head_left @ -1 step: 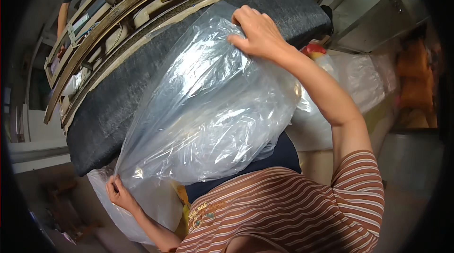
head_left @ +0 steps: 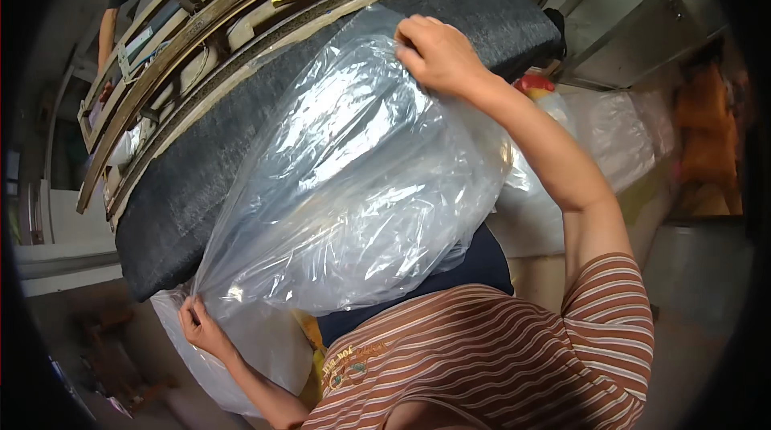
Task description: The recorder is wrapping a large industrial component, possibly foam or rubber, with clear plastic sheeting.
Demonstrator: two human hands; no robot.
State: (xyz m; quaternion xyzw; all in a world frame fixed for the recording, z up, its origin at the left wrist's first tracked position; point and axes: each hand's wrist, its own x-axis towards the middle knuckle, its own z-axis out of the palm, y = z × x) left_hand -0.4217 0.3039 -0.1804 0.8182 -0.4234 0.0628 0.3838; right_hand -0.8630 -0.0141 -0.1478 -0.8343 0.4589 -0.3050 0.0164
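clear plastic film: slung between the two hands, over the near edge of the black padded ledge (head_left: 193,189) and the wearer's lap; body at (head_left: 345,213).
left hand (head_left: 205,332): thumb and fingertips pinched on the film's gathered lower-left corner.
right hand (head_left: 440,52): fingers curled in, gripping the film's upper-right edge.
ledge edges: rounded left end just above the left hand; right end near a red item (head_left: 533,83).
room: black padding runs out on both sides of the film; the slatted machine frame (head_left: 144,89) borders its far side.
more plastic: pale sheets below the left hand (head_left: 265,342) and at right (head_left: 618,133).
writing: small gold lettering above a green-and-gold motif (head_left: 349,370) on the striped shirt (head_left: 498,350).
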